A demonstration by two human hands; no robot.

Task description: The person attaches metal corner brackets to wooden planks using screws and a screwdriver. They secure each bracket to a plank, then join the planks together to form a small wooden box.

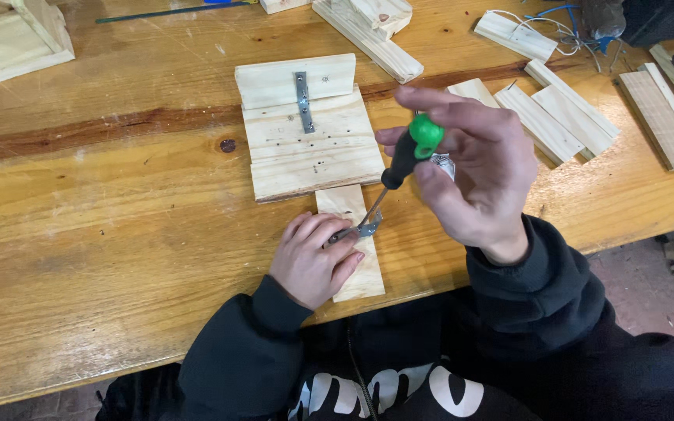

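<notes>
Far left: wood block on table, well apart. Our left hand presses bracket onto strip, fingers clamped over it. Strip runs near-to-far, far end touching panel with its metal plate. Our right hand grips screwdriver, shaft slanting down-left onto bracket. Far right: loose slats, wires. Nothing blocks tip.
</notes>
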